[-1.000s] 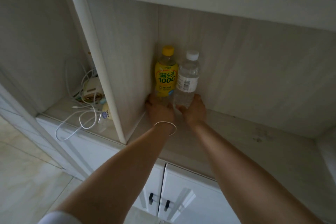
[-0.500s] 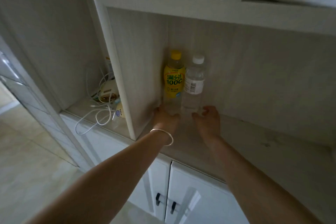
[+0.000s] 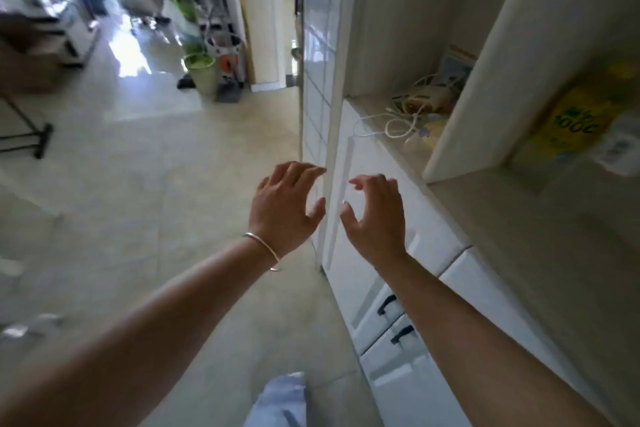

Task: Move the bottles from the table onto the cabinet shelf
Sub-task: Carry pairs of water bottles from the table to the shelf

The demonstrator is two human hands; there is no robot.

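Left hand: the left hand (image 3: 285, 206), a thin silver bangle (image 3: 264, 250) at the wrist, hangs in the air, fingers (image 3: 304, 168) loosely curled, holding nothing.
Right hand: the right hand (image 3: 375, 215) alongside, fingers spread, holding nothing.
Bottles: a yellow-labelled plastic bottle (image 3: 571, 128) and a blurred clear plastic bottle (image 3: 620, 149) stand together on the pale wooden cabinet shelf (image 3: 519, 218), well apart from both hands.
Beside: tangled white cables (image 3: 398, 121) in the neighbouring compartment.

Daylight is pouring in from eleven o'clock, glaring white off the floor (image 3: 131, 55) there. The cabinet shelf (image 3: 540, 218) at three o'clock is sitting dim and shadowed. Motion blur is smearing the yellow bottle (image 3: 568, 128) and the far room; wide-angle distortion is bending the cabinet's lines toward the edges.
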